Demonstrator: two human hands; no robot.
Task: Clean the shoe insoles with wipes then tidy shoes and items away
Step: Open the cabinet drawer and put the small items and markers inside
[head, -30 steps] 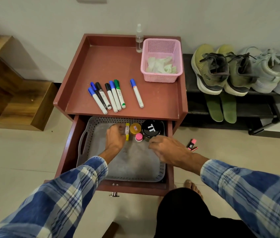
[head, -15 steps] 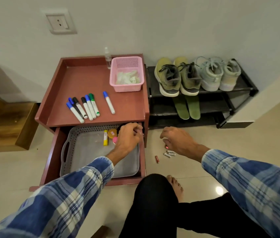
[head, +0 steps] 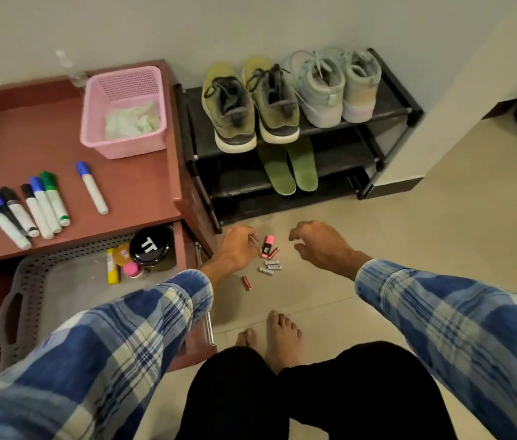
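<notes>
Head view: short pink highlighter (head: 268, 246) lies on tiled floor (head: 409, 249) between both hands, long axis pointing roughly away from the person. Left hand (head: 238, 247) is just beside it, fingers curled; cannot tell if it holds anything. Right hand (head: 322, 246) is farther off, loosely curled and empty, so the left looks better placed.

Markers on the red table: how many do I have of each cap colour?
Blue-capped markers: 4
Black-capped markers: 2
Green-capped marker: 1
Total: 7
</notes>
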